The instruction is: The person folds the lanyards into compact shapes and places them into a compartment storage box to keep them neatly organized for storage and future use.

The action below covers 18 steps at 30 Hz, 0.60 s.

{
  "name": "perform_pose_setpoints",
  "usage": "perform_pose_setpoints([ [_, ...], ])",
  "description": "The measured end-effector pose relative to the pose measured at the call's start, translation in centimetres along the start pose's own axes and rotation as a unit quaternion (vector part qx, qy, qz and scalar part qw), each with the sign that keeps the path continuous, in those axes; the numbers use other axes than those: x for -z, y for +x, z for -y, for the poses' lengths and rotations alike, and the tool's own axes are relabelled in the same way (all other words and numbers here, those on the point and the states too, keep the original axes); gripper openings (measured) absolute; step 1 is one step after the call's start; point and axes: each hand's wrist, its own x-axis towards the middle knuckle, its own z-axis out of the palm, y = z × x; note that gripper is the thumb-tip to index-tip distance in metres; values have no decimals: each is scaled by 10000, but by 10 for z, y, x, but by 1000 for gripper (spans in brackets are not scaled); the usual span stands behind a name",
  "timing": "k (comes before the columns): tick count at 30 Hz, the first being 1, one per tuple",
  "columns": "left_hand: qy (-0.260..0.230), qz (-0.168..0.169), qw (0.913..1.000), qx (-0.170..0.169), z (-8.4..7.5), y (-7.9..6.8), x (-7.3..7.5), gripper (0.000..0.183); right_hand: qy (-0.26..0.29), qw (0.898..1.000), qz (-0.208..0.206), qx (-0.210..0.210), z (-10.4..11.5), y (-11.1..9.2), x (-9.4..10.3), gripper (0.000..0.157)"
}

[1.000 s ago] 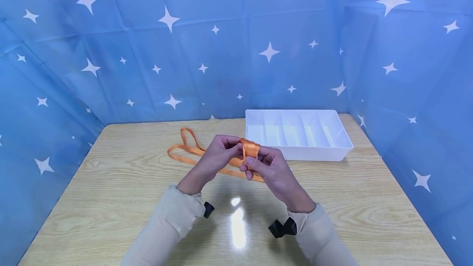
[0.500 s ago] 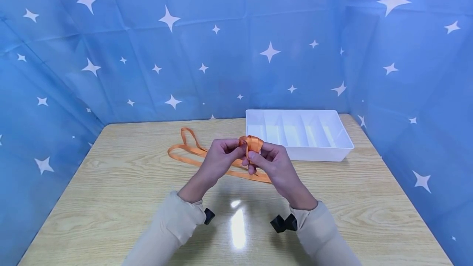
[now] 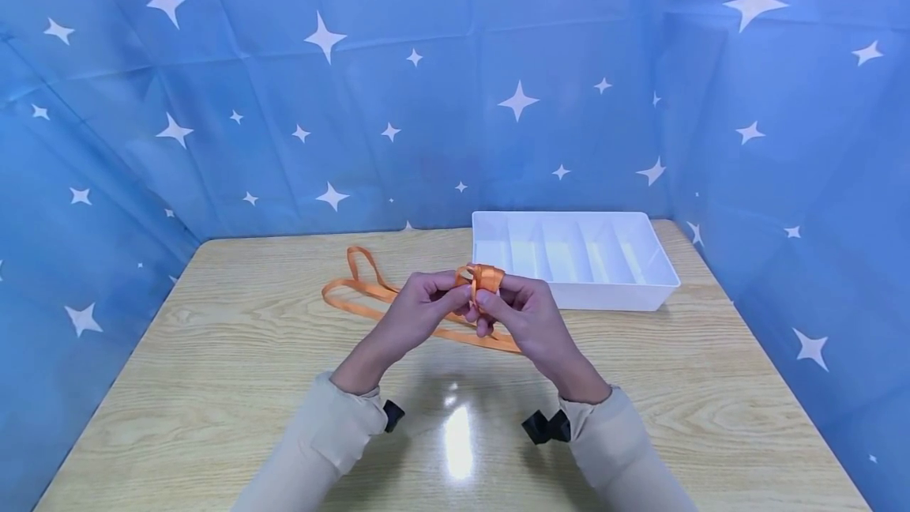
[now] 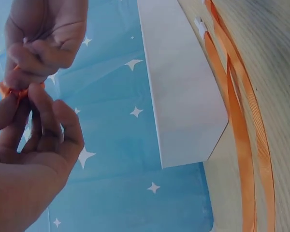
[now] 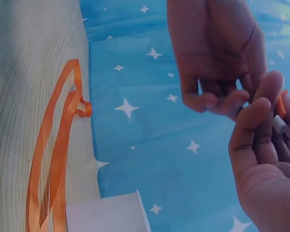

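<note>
Both hands meet above the middle of the table, working on an orange ribbon (image 3: 489,278). My left hand (image 3: 419,305) pinches a small loop at the left side of the wound part between thumb and fingers. On the other side, my right hand (image 3: 529,318) grips the flat wound turns, its thumb (image 3: 494,304) pressed on the front. A white piece (image 5: 280,124) shows in the right hand in the right wrist view. Long loose lengths of the ribbon (image 4: 244,154) lie on the table behind the hands, with a white tip (image 4: 200,26) among them.
A white divided tray (image 3: 614,295) stands at the back right of the wooden table (image 3: 213,385), just beyond the right hand. A blue star-patterned cloth (image 3: 426,101) hangs behind the table and along its sides. Black pieces (image 3: 546,427) sit at the wrists.
Both hands have shifted slightly, the right one a little to the right. A small loop now stands out at the left of the wound ribbon. The tray has not moved.
</note>
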Motion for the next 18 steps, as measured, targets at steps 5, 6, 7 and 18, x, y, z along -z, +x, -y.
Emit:
perform_pose_setpoints([
  [5, 261, 129, 9996, -19, -4, -2, 2, 36, -450, 9989, -81, -71, 0, 0, -2, 25],
  [6, 283, 131, 9995, -17, -4, -2, 2, 37, -541, 9985, -88, -90, 0, 0, -3, 24],
  [7, 295, 118, 9995, 4, -6, -2, 1, 36, -618, 9980, -77, -101, 0, 0, -3, 24],
  [18, 41, 85, 9988, 484, -4, -3, 6, 26, -1157, 9910, 661, -86, -1, 1, -3, 20],
])
